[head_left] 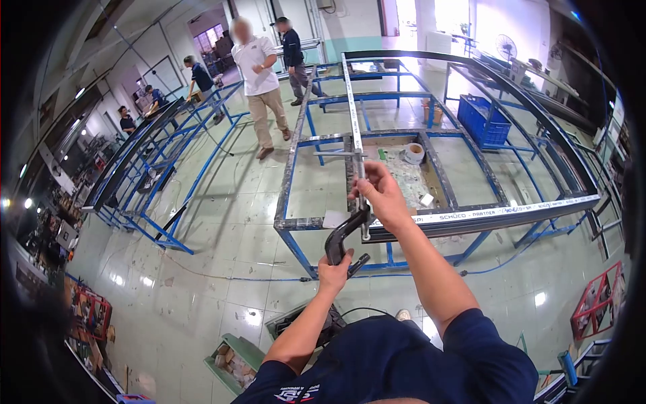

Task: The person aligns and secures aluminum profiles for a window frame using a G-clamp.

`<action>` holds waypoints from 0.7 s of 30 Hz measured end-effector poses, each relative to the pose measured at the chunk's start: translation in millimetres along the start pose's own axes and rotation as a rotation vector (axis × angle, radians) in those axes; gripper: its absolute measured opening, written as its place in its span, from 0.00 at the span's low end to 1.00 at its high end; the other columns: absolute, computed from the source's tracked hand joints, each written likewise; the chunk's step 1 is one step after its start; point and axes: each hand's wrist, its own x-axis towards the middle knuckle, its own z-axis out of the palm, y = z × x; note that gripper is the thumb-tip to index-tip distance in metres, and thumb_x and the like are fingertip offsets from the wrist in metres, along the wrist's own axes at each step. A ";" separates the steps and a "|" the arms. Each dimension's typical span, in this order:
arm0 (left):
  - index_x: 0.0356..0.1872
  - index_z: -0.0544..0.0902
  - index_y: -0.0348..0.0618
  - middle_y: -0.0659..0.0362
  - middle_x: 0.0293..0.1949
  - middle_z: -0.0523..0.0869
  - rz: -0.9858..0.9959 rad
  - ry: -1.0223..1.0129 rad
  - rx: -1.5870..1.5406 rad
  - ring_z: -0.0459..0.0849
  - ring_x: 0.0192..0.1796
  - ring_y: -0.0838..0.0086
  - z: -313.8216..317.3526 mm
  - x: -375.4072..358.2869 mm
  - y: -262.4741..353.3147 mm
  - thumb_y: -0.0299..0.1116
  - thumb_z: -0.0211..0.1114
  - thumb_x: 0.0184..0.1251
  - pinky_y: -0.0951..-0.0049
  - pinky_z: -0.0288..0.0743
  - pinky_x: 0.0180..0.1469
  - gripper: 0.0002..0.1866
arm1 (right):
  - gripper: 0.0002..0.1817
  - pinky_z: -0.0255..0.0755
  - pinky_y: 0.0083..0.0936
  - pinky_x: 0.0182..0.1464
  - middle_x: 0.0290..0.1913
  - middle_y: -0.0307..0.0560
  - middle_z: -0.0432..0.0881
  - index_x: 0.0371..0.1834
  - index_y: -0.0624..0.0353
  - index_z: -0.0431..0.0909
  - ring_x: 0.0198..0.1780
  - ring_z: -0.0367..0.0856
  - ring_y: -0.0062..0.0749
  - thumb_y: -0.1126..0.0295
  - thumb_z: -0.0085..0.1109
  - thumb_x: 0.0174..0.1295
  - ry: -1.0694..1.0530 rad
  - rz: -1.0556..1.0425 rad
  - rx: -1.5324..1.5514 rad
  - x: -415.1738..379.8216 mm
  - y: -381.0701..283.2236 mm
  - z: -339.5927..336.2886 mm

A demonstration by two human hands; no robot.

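A bar clamp with a silver bar [363, 174] and a black curved arm [334, 244] is in front of me, over the near left corner of a long dark profile frame [471, 217]. My left hand [333, 273] is closed round the lower end of the black arm, next to a black handle [359, 265]. Higher up, the thumb and fingers of my right hand [381, 194] grip the silver bar. White protective tape with printed lettering runs along the frame's front edge. The frame lies on a blue steel work stand [296, 246].
A blue crate [483, 120] and a roll of tape [414, 153] sit within the stand. Another blue stand [192, 161] is at left. A person in a white shirt [259, 74] is walking; several others are behind. A green bin [232, 363] and a floor cable [222, 277] lie nearby.
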 end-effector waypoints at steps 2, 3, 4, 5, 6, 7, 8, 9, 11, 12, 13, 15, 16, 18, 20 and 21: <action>0.33 0.87 0.38 0.62 0.26 0.86 0.002 0.020 0.018 0.80 0.29 0.78 1.1 0.2 2.4 0.44 0.78 0.65 0.70 0.74 0.35 0.17 | 0.10 0.77 0.22 0.45 0.39 0.42 0.84 0.49 0.61 0.76 0.41 0.85 0.24 0.70 0.65 0.72 0.028 -0.019 -0.106 2.5 2.3 0.6; 0.33 0.87 0.38 0.63 0.26 0.86 0.009 -0.001 0.010 0.80 0.29 0.79 0.8 -0.9 6.1 0.45 0.78 0.65 0.70 0.74 0.34 0.18 | 0.10 0.78 0.23 0.46 0.40 0.43 0.84 0.49 0.61 0.76 0.42 0.85 0.25 0.70 0.64 0.73 0.027 0.022 -0.152 5.7 4.5 -6.3; 0.33 0.87 0.38 0.63 0.26 0.86 0.016 -0.024 0.000 0.80 0.29 0.79 0.2 -2.0 7.8 0.45 0.78 0.65 0.71 0.74 0.34 0.18 | 0.09 0.78 0.24 0.47 0.41 0.44 0.84 0.50 0.62 0.76 0.42 0.85 0.26 0.71 0.63 0.73 0.028 0.062 -0.200 8.7 5.6 -13.1; 0.34 0.87 0.37 0.63 0.26 0.85 0.008 -0.022 -0.007 0.78 0.29 0.80 -0.1 -1.8 6.9 0.45 0.77 0.66 0.71 0.74 0.34 0.18 | 0.07 0.78 0.24 0.47 0.42 0.44 0.84 0.48 0.61 0.75 0.41 0.85 0.26 0.72 0.62 0.74 -0.085 0.050 -0.038 11.8 5.4 -18.7; 0.34 0.87 0.37 0.63 0.26 0.85 0.008 -0.019 -0.010 0.78 0.29 0.80 -0.6 -1.8 4.6 0.45 0.77 0.66 0.71 0.74 0.34 0.18 | 0.07 0.78 0.24 0.47 0.42 0.44 0.84 0.48 0.61 0.75 0.41 0.85 0.26 0.72 0.62 0.74 -0.089 0.051 -0.040 10.7 0.6 -15.5; 0.35 0.87 0.37 0.63 0.26 0.85 -0.001 -0.021 -0.025 0.78 0.29 0.79 -1.7 -2.1 2.2 0.45 0.77 0.66 0.71 0.74 0.34 0.18 | 0.06 0.78 0.27 0.49 0.43 0.44 0.84 0.48 0.61 0.75 0.40 0.85 0.27 0.71 0.60 0.75 -0.079 0.093 -0.013 8.2 -7.2 -10.9; 0.35 0.87 0.37 0.63 0.26 0.85 -0.005 -0.022 -0.041 0.78 0.29 0.79 -1.9 0.5 1.0 0.45 0.77 0.66 0.70 0.74 0.34 0.18 | 0.06 0.79 0.31 0.51 0.44 0.45 0.84 0.47 0.61 0.74 0.39 0.84 0.28 0.70 0.58 0.77 -0.072 0.131 0.013 8.4 -11.8 -6.6; 0.35 0.87 0.37 0.63 0.26 0.85 -0.002 -0.017 -0.046 0.78 0.29 0.79 -2.0 2.5 2.7 0.45 0.77 0.66 0.70 0.74 0.34 0.18 | 0.07 0.80 0.30 0.51 0.44 0.45 0.84 0.49 0.62 0.74 0.39 0.85 0.28 0.69 0.56 0.78 -0.059 0.030 -0.012 7.0 -3.5 -5.6; 0.35 0.87 0.37 0.63 0.25 0.85 0.016 -0.024 0.016 0.78 0.29 0.79 -4.2 2.2 4.2 0.45 0.77 0.66 0.70 0.74 0.34 0.19 | 0.09 0.80 0.30 0.50 0.44 0.45 0.85 0.51 0.62 0.74 0.39 0.85 0.29 0.67 0.54 0.79 -0.037 0.004 -0.166 8.5 12.5 -9.9; 0.35 0.87 0.37 0.63 0.25 0.85 0.017 -0.021 0.014 0.78 0.29 0.79 -4.5 2.7 3.8 0.45 0.77 0.66 0.70 0.74 0.34 0.19 | 0.11 0.81 0.30 0.50 0.45 0.45 0.85 0.53 0.63 0.74 0.40 0.85 0.29 0.65 0.53 0.81 -0.009 -0.027 -0.318 9.9 13.7 -10.5; 0.35 0.87 0.37 0.63 0.25 0.84 0.024 -0.015 0.016 0.78 0.29 0.79 -4.9 2.0 2.3 0.46 0.77 0.66 0.69 0.73 0.33 0.19 | 0.11 0.81 0.28 0.48 0.42 0.44 0.84 0.55 0.63 0.74 0.40 0.85 0.29 0.67 0.54 0.79 -0.014 -0.036 -0.282 12.5 12.5 -13.3; 0.34 0.87 0.37 0.63 0.24 0.84 0.030 -0.008 0.020 0.78 0.29 0.78 -6.3 2.8 -0.1 0.46 0.77 0.66 0.69 0.73 0.33 0.19 | 0.10 0.80 0.27 0.46 0.40 0.43 0.84 0.54 0.62 0.75 0.38 0.85 0.28 0.70 0.59 0.76 -0.012 0.099 -0.095 15.5 0.2 -12.4; 0.32 0.86 0.37 0.63 0.23 0.83 0.018 -0.007 0.008 0.77 0.28 0.78 -6.7 3.0 -1.6 0.46 0.77 0.65 0.69 0.73 0.33 0.19 | 0.12 0.80 0.25 0.44 0.38 0.42 0.83 0.54 0.61 0.75 0.37 0.85 0.28 0.73 0.63 0.72 -0.009 0.234 0.090 14.2 -8.0 -9.7; 0.30 0.86 0.38 0.63 0.22 0.82 0.009 -0.005 -0.010 0.77 0.28 0.79 -7.1 3.7 -3.0 0.46 0.77 0.65 0.69 0.73 0.33 0.19 | 0.12 0.80 0.24 0.42 0.37 0.43 0.82 0.53 0.60 0.75 0.38 0.85 0.27 0.76 0.64 0.69 0.048 0.202 0.101 13.2 -4.6 -2.0; 0.27 0.84 0.38 0.64 0.21 0.81 0.014 0.000 0.018 0.77 0.27 0.78 -7.7 3.3 -3.3 0.47 0.77 0.65 0.68 0.72 0.32 0.21 | 0.11 0.80 0.25 0.42 0.40 0.45 0.84 0.53 0.60 0.76 0.39 0.85 0.27 0.73 0.63 0.71 0.038 -0.074 -0.095 10.5 12.7 -1.6; 0.27 0.84 0.38 0.64 0.21 0.81 0.012 0.001 0.017 0.77 0.27 0.78 -7.6 3.6 -2.3 0.47 0.77 0.65 0.68 0.72 0.32 0.21 | 0.10 0.79 0.23 0.40 0.42 0.46 0.85 0.51 0.61 0.77 0.39 0.85 0.25 0.72 0.64 0.70 0.016 -0.045 -0.230 9.3 12.9 -1.0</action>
